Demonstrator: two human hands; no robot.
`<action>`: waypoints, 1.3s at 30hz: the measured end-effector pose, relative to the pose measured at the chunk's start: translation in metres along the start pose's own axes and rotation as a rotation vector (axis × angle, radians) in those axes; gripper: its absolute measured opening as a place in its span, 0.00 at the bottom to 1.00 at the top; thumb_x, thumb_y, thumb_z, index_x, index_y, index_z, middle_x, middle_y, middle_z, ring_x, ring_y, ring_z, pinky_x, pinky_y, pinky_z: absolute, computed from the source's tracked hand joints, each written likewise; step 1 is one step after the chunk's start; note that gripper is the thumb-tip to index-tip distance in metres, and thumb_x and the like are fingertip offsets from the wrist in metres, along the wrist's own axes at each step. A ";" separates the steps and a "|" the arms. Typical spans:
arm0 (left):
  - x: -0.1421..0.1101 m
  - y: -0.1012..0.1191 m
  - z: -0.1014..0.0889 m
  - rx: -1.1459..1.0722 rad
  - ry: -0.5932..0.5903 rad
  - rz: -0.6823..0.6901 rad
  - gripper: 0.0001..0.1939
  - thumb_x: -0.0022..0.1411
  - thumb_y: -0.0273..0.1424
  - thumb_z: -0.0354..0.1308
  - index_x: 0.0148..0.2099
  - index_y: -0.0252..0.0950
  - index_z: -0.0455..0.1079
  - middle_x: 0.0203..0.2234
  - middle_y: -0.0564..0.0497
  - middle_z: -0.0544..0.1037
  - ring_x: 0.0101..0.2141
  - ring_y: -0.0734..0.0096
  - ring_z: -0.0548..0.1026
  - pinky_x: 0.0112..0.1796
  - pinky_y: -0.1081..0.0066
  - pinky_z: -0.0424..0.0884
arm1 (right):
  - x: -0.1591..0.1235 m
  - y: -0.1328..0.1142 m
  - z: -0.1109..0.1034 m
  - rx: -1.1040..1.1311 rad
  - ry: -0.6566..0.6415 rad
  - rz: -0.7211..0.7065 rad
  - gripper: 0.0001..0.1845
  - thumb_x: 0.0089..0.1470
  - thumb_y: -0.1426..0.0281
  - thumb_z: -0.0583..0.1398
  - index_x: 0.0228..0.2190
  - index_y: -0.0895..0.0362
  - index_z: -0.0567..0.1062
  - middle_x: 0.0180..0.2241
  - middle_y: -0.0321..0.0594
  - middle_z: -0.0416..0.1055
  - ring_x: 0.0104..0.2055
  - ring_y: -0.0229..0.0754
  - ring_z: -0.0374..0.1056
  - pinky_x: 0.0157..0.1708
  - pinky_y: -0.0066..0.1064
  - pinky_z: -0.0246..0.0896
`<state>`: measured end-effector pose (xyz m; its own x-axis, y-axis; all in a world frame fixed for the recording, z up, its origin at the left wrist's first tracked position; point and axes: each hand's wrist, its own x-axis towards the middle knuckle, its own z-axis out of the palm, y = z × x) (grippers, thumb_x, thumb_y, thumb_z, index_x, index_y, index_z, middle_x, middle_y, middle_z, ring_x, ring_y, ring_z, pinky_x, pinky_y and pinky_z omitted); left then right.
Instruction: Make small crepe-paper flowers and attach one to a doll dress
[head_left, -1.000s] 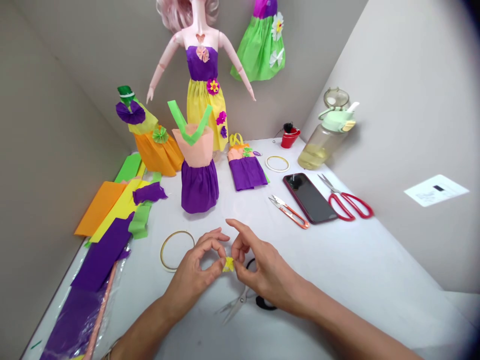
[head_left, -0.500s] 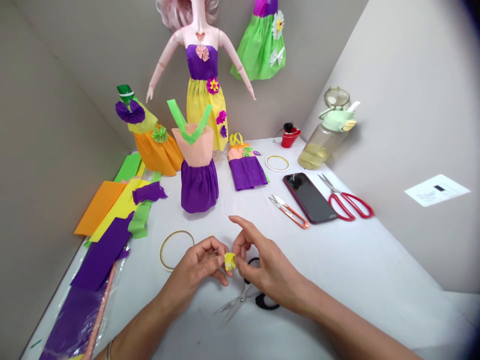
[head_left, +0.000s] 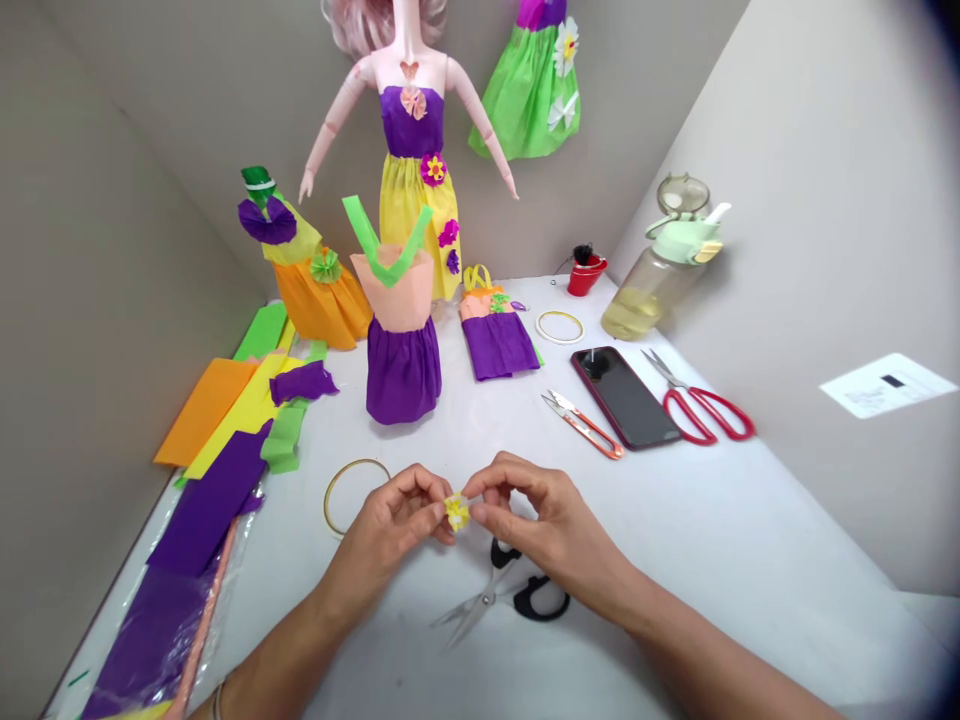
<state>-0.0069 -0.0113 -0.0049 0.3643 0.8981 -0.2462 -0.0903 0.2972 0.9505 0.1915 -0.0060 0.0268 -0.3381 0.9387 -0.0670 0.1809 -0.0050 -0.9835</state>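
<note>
The yellow piece (head_left: 456,512) should handle as something very light, soft and easily crushed, probably thin paper, best taken by its outer rim. It looks small and ruffled, with whitish patches. It is above the desk (head_left: 675,560), between its left and right edges, just beyond the black-handled scissors (head_left: 486,600). The left hand (head_left: 390,520) and right hand (head_left: 551,515) pinch its opposite sides with thumb and fingers.

There are two scissors (head_left: 487,599), one snips (head_left: 588,429), one phone (head_left: 627,398), one doll (head_left: 412,120).
</note>
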 end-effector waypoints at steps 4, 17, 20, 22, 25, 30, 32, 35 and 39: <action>-0.002 0.002 0.003 0.057 0.000 0.020 0.09 0.62 0.36 0.60 0.36 0.36 0.67 0.32 0.53 0.71 0.32 0.73 0.72 0.37 0.73 0.69 | 0.001 0.003 0.004 0.000 -0.005 0.023 0.05 0.52 0.75 0.61 0.29 0.56 0.78 0.27 0.33 0.64 0.29 0.35 0.61 0.30 0.27 0.56; -0.003 0.003 0.006 0.094 -0.006 0.044 0.08 0.64 0.35 0.59 0.35 0.37 0.66 0.33 0.54 0.70 0.33 0.75 0.71 0.39 0.74 0.67 | 0.000 0.008 0.006 -0.070 0.023 0.021 0.07 0.53 0.77 0.61 0.28 0.55 0.78 0.27 0.32 0.65 0.30 0.35 0.62 0.31 0.27 0.57; -0.004 0.003 0.006 0.100 -0.005 0.048 0.08 0.64 0.35 0.59 0.35 0.37 0.66 0.33 0.54 0.70 0.34 0.74 0.71 0.39 0.74 0.67 | 0.000 0.008 0.006 -0.071 0.027 0.025 0.06 0.52 0.77 0.61 0.28 0.56 0.77 0.27 0.32 0.65 0.30 0.34 0.62 0.31 0.26 0.57; -0.004 0.004 0.007 0.108 -0.004 0.054 0.08 0.64 0.35 0.59 0.35 0.37 0.66 0.32 0.54 0.70 0.33 0.74 0.70 0.38 0.74 0.66 | 0.000 0.008 0.007 -0.070 0.031 0.027 0.06 0.52 0.77 0.61 0.28 0.56 0.77 0.27 0.32 0.65 0.29 0.34 0.62 0.31 0.26 0.56; -0.004 0.006 0.008 0.119 -0.004 0.055 0.09 0.63 0.36 0.59 0.35 0.37 0.66 0.32 0.54 0.70 0.34 0.73 0.70 0.38 0.74 0.66 | 0.001 0.007 0.007 -0.065 0.031 0.035 0.06 0.52 0.77 0.61 0.27 0.56 0.77 0.27 0.32 0.66 0.29 0.34 0.62 0.31 0.26 0.56; -0.005 0.008 0.008 0.134 0.002 0.060 0.09 0.64 0.36 0.58 0.35 0.37 0.66 0.31 0.54 0.70 0.34 0.73 0.69 0.38 0.74 0.65 | 0.001 0.007 0.008 -0.052 0.037 0.045 0.06 0.51 0.77 0.61 0.26 0.56 0.76 0.27 0.32 0.66 0.29 0.34 0.61 0.31 0.26 0.56; -0.005 0.007 0.008 0.138 -0.003 0.065 0.09 0.64 0.36 0.58 0.35 0.37 0.66 0.32 0.53 0.70 0.34 0.73 0.69 0.38 0.74 0.65 | 0.000 0.008 0.008 -0.052 0.041 0.052 0.05 0.52 0.76 0.61 0.26 0.56 0.76 0.27 0.32 0.66 0.29 0.34 0.61 0.30 0.26 0.56; -0.006 0.005 0.007 0.147 -0.012 0.069 0.09 0.65 0.36 0.57 0.35 0.37 0.66 0.32 0.54 0.70 0.34 0.73 0.69 0.38 0.74 0.65 | -0.001 0.008 0.008 -0.056 0.051 0.062 0.05 0.52 0.75 0.61 0.26 0.55 0.75 0.27 0.32 0.67 0.29 0.34 0.61 0.30 0.26 0.56; -0.006 0.004 0.006 0.132 -0.024 0.074 0.08 0.65 0.35 0.57 0.36 0.37 0.66 0.33 0.54 0.70 0.35 0.73 0.69 0.39 0.75 0.65 | -0.001 0.007 0.010 -0.059 0.071 0.073 0.05 0.52 0.75 0.61 0.25 0.55 0.75 0.26 0.31 0.66 0.28 0.34 0.61 0.30 0.26 0.56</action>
<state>-0.0036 -0.0179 0.0012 0.3830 0.9078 -0.1713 0.0044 0.1836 0.9830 0.1840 -0.0102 0.0181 -0.2565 0.9586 -0.1238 0.2569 -0.0559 -0.9648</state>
